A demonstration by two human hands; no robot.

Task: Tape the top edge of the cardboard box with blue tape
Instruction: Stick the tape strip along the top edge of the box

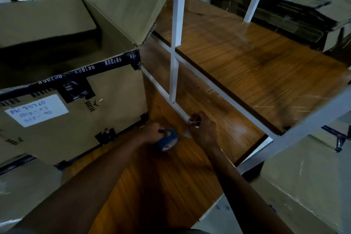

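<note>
Left hand (152, 132) gripped the blue tape roll (168, 141) low on the worktop (152, 186); right hand (204, 131), beside it, pinched something small, probably the tape's end. Cardboard box (76, 112) stood open just left.

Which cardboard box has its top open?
The large cardboard box at the left, with the white handwritten label; its flap stands up. The stacked cardboard lies flat.

Two bare forearms, no sleeves, watches or bands visible. The left hand (152, 132) sits toward 6 o'clock of centre, the right hand (204, 131) just at its 3 o'clock. Both hands ungloved, no rings discernible. A dark garment edge shows at 6 o'clock.
</note>
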